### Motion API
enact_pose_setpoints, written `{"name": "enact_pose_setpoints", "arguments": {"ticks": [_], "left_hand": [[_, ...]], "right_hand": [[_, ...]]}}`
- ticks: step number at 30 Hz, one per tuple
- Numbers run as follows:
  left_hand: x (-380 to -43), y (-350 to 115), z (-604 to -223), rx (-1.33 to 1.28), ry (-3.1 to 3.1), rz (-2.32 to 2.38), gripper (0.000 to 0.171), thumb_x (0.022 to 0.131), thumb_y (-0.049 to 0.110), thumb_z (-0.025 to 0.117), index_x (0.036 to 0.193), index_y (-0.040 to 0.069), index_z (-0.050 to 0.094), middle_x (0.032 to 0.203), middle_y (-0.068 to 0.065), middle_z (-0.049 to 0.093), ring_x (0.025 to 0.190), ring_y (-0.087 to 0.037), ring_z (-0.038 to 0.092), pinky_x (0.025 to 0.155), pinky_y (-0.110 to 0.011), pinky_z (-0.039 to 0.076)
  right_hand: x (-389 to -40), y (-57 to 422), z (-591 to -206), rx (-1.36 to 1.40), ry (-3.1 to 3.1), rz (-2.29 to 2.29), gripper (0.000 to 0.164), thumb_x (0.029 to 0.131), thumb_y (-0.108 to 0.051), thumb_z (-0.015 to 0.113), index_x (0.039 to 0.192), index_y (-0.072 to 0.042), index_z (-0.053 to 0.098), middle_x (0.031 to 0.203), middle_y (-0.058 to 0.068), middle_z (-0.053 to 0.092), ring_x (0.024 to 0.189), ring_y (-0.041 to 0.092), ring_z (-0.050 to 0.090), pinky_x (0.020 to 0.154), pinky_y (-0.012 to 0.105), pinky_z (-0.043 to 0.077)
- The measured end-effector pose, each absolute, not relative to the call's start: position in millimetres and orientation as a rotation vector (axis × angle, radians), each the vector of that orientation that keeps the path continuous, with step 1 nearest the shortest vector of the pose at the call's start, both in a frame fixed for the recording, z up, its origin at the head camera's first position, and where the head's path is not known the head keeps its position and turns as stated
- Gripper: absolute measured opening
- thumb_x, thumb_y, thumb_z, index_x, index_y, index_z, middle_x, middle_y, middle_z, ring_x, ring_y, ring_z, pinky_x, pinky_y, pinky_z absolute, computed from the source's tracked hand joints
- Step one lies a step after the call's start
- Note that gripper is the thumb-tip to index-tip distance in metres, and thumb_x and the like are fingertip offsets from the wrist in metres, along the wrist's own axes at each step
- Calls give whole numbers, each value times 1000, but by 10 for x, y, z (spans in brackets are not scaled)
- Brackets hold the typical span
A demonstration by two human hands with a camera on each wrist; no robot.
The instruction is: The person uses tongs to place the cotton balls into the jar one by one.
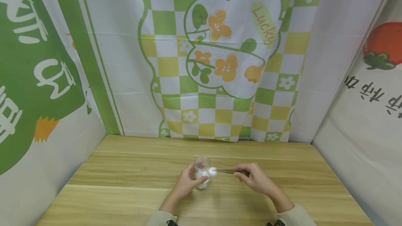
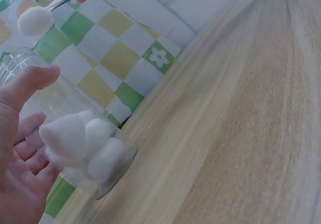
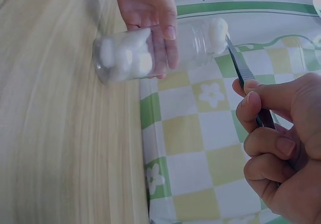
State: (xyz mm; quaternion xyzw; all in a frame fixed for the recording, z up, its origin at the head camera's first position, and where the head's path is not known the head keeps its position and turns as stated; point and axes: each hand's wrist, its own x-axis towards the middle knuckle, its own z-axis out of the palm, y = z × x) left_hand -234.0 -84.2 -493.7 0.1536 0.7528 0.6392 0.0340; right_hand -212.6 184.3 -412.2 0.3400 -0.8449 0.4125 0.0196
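Observation:
A clear glass jar [image 2: 75, 91] stands on the wooden table, and my left hand [image 1: 186, 181] grips it around its side. Several white cotton balls [image 2: 75, 138] fill its lower part. From the right, my right hand [image 1: 253, 177] holds metal tweezers [image 3: 241, 66] between thumb and fingers. The tweezer tips pinch one more cotton ball [image 2: 35, 21], which hangs outside the jar, beside and just above its open mouth in the left wrist view. In the right wrist view that ball overlaps the jar's rim.
The wood-grain table [image 1: 125, 170] spreads out on both sides of the hands. Behind it hangs a green, yellow and white checkered cloth [image 1: 213, 111]. Printed white cloths [image 1: 355, 121] close off the left and right sides.

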Motion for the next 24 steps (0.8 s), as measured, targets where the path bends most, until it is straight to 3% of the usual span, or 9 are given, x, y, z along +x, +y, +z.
{"name": "enact_pose_setpoints", "arguments": {"ticks": [13, 24], "left_hand": [[-2352, -846, -4970, 487, 2333, 1953, 69, 86, 23, 72, 142, -1, 40, 147, -25, 44, 140, -46, 38, 118, -60, 30], [-2356, -854, -4973, 496, 2300, 1948, 69, 87, 22, 71, 143, 0, 38, 148, -23, 44, 141, -45, 37, 119, -61, 27]], "right_hand": [[-2158, 1811, -4073, 1057, -2612, 1318, 23, 94, -8, 58, 108, 9, 67, 66, 18, 59, 55, -9, 39, 44, 13, 39], [-2183, 1768, -4065, 1005, -2584, 1301, 21, 93, -6, 60, 105, 8, 68, 65, 16, 60, 54, -9, 38, 42, 13, 38]]}}
